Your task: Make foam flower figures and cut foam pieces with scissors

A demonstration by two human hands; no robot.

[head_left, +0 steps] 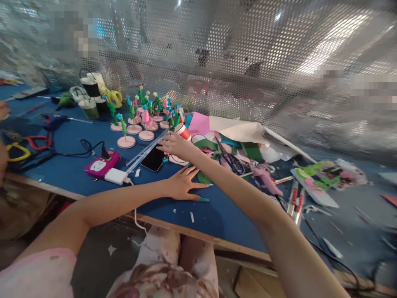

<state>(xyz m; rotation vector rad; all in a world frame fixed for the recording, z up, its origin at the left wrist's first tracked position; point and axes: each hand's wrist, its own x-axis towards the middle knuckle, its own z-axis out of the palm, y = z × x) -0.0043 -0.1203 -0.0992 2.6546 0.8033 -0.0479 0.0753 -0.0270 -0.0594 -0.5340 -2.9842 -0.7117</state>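
Note:
My left hand [182, 185] lies on the blue tabletop with its fingers spread and nothing in it. Crossing above it, my right hand [176, 145] reaches left with its fingers stretched out and apart, by a black phone [153, 159]. Clear sticks [143, 154] lie beside the phone. A red and white paper cup [182, 131] rests tilted just behind the right hand. Partly covered by that hand is a pink disc [178, 160]. Behind stand several small felt plants on pink round bases [126, 142].
A magenta power socket [98, 164] with a white charger [115, 176] is at left. Blue-handled scissors [231, 160], felt sheets [235, 129] and a pink glue gun [267, 179] lie right. Perforated sheeting [217, 54] stands behind. Another person's hand [3, 111] shows far left.

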